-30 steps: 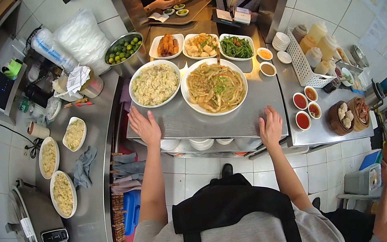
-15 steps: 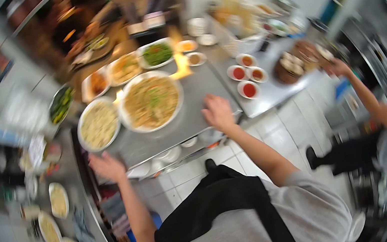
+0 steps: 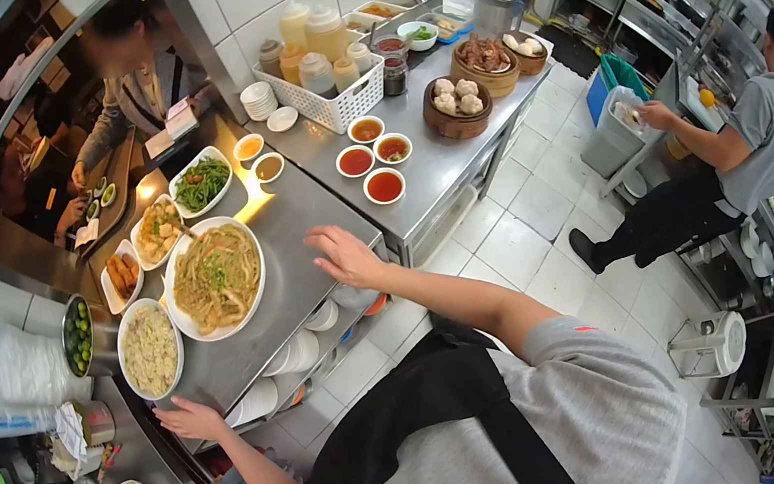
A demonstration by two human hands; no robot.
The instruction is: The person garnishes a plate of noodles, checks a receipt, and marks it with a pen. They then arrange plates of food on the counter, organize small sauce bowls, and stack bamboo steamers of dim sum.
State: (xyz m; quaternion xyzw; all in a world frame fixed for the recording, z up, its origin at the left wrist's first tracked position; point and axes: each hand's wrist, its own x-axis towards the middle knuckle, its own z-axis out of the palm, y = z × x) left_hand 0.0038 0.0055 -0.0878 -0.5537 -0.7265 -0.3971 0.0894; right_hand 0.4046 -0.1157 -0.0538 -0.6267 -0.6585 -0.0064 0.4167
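Observation:
My left hand (image 3: pixel 194 419), fingers outstretched and holding nothing, is at the counter's front left edge, just below an oval plate of fried rice (image 3: pixel 150 348). On the bare steel of the counter (image 3: pixel 315 299), or just over it, my right hand (image 3: pixel 346 257) is open with its fingers apart. Between and beyond my hands stands a large white plate of noodles (image 3: pixel 215 278) topped with chopped green onion. Behind it are dishes of green vegetables (image 3: pixel 202 182), a saucy mixed dish (image 3: pixel 158 231) and orange-brown fried pieces (image 3: pixel 121 276).
Small sauce bowls (image 3: pixel 384 186) and bamboo steamers (image 3: pixel 458 109) stand on the right-hand table, beside a white basket of bottles (image 3: pixel 323 95). A co-worker (image 3: pixel 754 128) stands at the right. People are beyond the serving opening. A white stool (image 3: pixel 717 345) is on the tiled floor.
My view has turned right, so the counter and dishes appear farther left. The co-worker's hand, earlier by the steamers, is now away from them near a grey bin. Both my hands stay open.

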